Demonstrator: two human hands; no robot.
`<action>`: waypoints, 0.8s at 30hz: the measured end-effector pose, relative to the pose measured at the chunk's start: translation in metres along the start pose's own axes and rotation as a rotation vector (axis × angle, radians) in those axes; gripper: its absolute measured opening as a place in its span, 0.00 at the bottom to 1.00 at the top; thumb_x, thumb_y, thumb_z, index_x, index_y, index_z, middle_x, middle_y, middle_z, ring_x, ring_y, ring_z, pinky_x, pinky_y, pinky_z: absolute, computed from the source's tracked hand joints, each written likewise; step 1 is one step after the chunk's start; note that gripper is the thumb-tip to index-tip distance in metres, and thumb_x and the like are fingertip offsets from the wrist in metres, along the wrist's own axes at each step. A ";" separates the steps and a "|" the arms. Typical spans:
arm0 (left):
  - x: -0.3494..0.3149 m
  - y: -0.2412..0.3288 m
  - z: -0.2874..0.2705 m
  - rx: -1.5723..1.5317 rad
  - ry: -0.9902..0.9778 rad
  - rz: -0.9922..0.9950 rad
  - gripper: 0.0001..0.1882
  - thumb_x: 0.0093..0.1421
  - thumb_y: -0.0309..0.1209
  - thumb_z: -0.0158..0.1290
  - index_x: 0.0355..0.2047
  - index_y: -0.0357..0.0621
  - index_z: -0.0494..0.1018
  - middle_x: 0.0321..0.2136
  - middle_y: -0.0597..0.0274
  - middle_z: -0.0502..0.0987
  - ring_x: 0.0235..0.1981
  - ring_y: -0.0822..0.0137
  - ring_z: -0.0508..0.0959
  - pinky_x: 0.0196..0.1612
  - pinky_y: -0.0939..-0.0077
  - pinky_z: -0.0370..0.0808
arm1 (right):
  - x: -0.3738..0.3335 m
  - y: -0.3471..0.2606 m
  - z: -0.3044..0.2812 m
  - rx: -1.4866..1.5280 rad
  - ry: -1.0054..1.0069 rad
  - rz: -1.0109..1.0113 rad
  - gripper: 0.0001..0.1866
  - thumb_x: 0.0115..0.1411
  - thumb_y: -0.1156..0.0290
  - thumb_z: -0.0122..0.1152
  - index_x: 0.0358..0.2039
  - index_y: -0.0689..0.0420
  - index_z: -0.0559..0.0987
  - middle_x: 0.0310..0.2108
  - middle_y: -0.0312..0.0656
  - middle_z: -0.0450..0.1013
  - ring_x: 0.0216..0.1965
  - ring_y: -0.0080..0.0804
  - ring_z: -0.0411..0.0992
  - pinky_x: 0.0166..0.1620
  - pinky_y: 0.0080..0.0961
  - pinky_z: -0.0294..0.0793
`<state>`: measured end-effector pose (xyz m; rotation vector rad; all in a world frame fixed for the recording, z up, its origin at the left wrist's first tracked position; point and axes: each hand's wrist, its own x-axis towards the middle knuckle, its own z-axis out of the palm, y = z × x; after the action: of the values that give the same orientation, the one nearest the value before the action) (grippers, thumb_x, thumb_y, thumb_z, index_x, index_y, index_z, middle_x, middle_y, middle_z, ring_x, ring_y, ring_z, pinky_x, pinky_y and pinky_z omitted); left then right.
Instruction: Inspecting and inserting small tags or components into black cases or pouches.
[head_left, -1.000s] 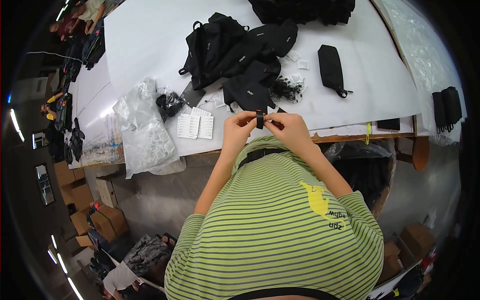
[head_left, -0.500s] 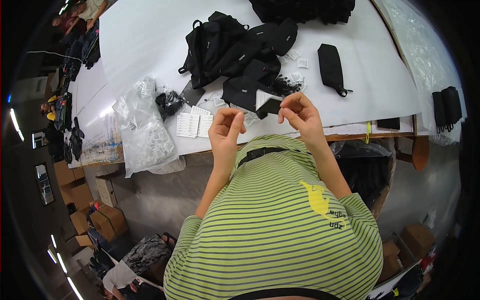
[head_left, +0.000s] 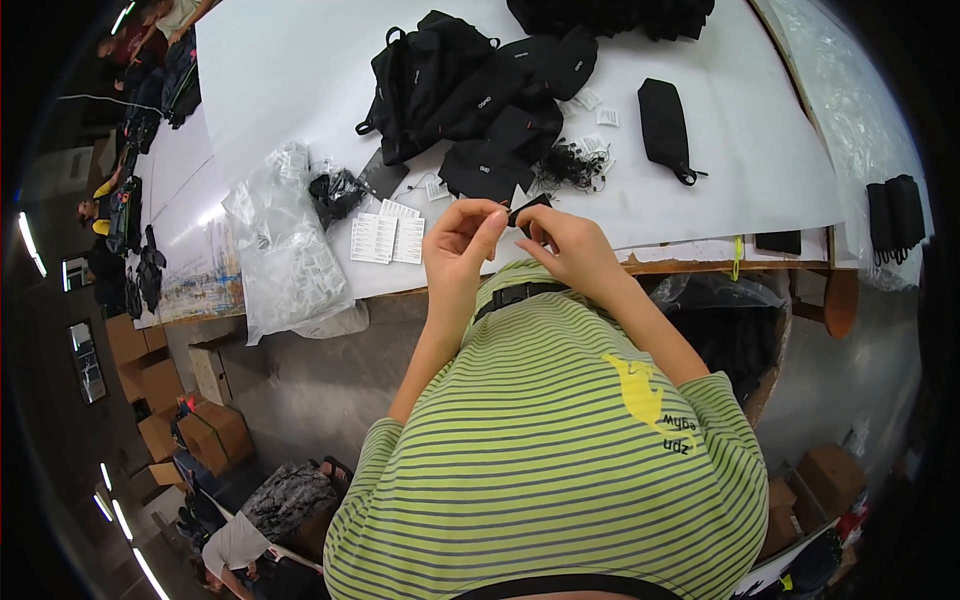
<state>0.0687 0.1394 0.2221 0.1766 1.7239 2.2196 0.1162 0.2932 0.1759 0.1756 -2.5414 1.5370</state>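
Close together above the table's near edge, both hands are closed in pinches. My right hand (head_left: 578, 250) grips a small black-and-white card tag (head_left: 528, 207), partly hidden by the fingers. At the tag's left side, my left hand (head_left: 462, 245) has thumb and forefinger pressed together; what lies between them is too small to tell. Just beyond the hands are a heap of black fabric pouches (head_left: 485, 100), a tangle of thin black strings (head_left: 572, 166) and a plain black card (head_left: 383, 177). White printed labels (head_left: 373, 238) lie by my left hand.
A clear plastic bag of white labels (head_left: 285, 260) sits left on the white table (head_left: 740, 130), beside a bundle of black cords (head_left: 335, 193). One black pouch (head_left: 664, 125) lies apart at right. More black goods (head_left: 620, 15) are piled at the far edge. Other people work at far left.
My right hand has moved left with the tag, and the left hand has risen slightly to meet it. The tag has turned and shows less of its face.
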 end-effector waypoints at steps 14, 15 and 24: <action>0.002 -0.001 -0.001 -0.094 -0.070 -0.007 0.06 0.57 0.27 0.56 0.33 0.38 0.73 0.23 0.70 0.72 0.20 0.83 0.65 0.23 0.89 0.60 | 0.018 0.007 0.007 0.067 0.040 0.124 0.06 0.56 0.72 0.59 0.28 0.59 0.72 0.25 0.40 0.74 0.23 0.34 0.72 0.25 0.23 0.68; 0.002 -0.003 -0.001 0.025 -0.050 -0.018 0.06 0.57 0.27 0.55 0.33 0.38 0.72 0.23 0.70 0.72 0.21 0.83 0.65 0.24 0.89 0.60 | 0.017 0.008 0.006 0.405 0.045 0.265 0.06 0.57 0.71 0.58 0.28 0.59 0.73 0.25 0.38 0.75 0.24 0.30 0.73 0.24 0.19 0.66; 0.004 -0.018 -0.002 0.300 -0.020 0.028 0.06 0.57 0.27 0.55 0.32 0.36 0.72 0.24 0.70 0.73 0.24 0.83 0.70 0.28 0.88 0.65 | 0.015 -0.004 -0.004 1.191 -0.012 0.566 0.09 0.60 0.67 0.56 0.35 0.60 0.75 0.32 0.36 0.75 0.32 0.19 0.73 0.25 0.12 0.64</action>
<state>0.0675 0.1427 0.2043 0.2928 2.0475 1.9589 0.1026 0.2944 0.1842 -0.4331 -1.3639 3.0354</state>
